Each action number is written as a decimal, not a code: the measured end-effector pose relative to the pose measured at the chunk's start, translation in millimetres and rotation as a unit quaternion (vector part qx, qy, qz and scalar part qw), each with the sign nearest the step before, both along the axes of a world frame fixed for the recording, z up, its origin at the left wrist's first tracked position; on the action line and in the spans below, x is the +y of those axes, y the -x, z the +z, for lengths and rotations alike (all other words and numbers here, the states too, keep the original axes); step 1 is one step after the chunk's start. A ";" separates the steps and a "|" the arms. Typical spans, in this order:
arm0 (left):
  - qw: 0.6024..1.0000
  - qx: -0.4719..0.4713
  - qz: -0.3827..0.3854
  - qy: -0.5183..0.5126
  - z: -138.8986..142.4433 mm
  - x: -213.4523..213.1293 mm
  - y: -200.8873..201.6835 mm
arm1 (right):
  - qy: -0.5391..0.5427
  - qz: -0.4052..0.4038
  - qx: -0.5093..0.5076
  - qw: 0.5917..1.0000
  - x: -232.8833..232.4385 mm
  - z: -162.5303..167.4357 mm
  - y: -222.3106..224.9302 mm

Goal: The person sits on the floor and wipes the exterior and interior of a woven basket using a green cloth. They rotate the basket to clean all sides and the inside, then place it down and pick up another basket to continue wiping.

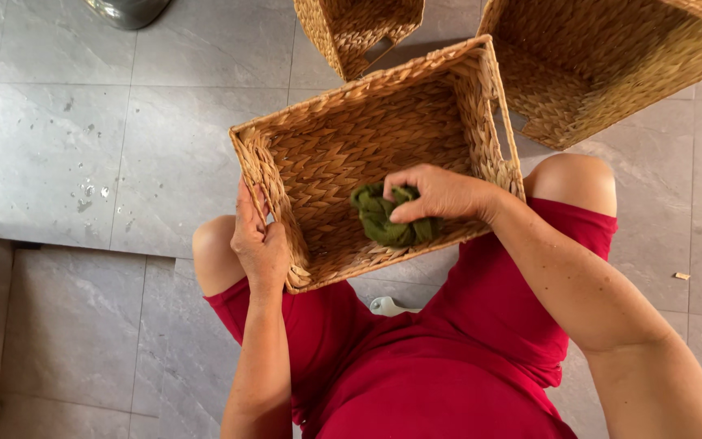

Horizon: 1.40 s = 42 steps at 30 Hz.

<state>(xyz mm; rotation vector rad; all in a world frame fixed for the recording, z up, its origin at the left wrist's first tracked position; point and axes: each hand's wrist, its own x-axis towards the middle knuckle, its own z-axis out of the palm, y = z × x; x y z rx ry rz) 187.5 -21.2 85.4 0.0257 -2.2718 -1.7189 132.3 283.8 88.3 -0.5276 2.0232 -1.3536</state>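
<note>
A woven straw basket [343, 130] rests tilted on my knees, its opening facing up at me. My left hand [257, 240] grips the basket's left rim near the front corner. My right hand [436, 193] is inside the basket, closed on a crumpled dark green cloth [383, 219] pressed against the woven inner wall. I wear red clothing, and both bare knees show beside the basket.
Two more woven baskets lie on the grey tiled floor, one [359, 28] at the top middle and a larger one [603, 65] at the top right. A metal vessel [127, 10] stands at the top left. A white object [387, 306] peeks out below the basket.
</note>
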 end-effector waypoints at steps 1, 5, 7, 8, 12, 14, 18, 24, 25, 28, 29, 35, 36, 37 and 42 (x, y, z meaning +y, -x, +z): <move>1.000 0.002 -0.001 0.002 -2.3 -0.6 0.3 | 0.005 -0.042 -0.006 0.999 0.7 1.4 0.5; 0.999 -0.027 0.019 -0.033 -11.4 -1.9 1.7 | 0.087 -0.240 -0.075 0.964 7.9 0.1 9.0; 0.999 -0.035 0.040 -0.007 -15.0 -0.8 3.6 | 0.152 -0.325 -0.083 0.930 13.7 -2.6 13.8; 0.998 -0.042 0.052 0.004 -16.1 -0.1 3.7 | 0.179 -0.354 -0.068 0.915 16.3 -4.3 14.8; 0.996 -0.059 0.063 0.004 -16.2 3.0 4.0 | 0.252 -0.418 0.014 0.873 22.7 -9.1 12.9; 0.998 -0.036 0.040 -0.036 -13.8 5.3 4.2 | 0.307 -0.430 0.029 0.848 25.1 -9.0 10.0; 0.996 0.003 0.015 -0.093 -6.8 12.3 7.2 | 0.406 -0.442 0.042 0.799 37.9 -2.1 4.7; 0.990 0.012 0.038 -0.132 3.3 9.0 10.3 | 0.521 -0.484 0.067 0.700 72.5 13.7 -8.3; 0.988 0.017 0.038 -0.151 4.0 5.5 11.7 | 0.521 -0.491 0.067 0.695 75.9 15.1 -10.8; 0.975 0.057 0.012 -0.213 5.3 -8.0 19.4 | 0.522 -0.505 0.072 0.684 83.9 19.9 -19.4; 0.977 0.069 0.018 -0.203 6.1 -13.7 22.3 | 0.522 -0.507 0.074 0.682 85.4 21.3 -22.4; 0.980 0.165 0.012 -0.109 25.0 -55.5 51.8 | 0.511 -0.493 0.058 0.702 86.3 25.1 -37.2; 0.980 0.174 0.012 -0.094 30.4 -64.6 56.2 | 0.507 -0.493 0.055 0.705 86.2 25.7 -39.5; 0.980 0.182 0.012 -0.077 35.2 -73.3 59.3 | 0.504 -0.492 0.055 0.707 86.3 25.4 -41.4; 0.961 0.244 0.048 0.121 44.3 -104.9 81.5 | 0.497 -0.487 0.054 0.716 84.7 26.3 -46.8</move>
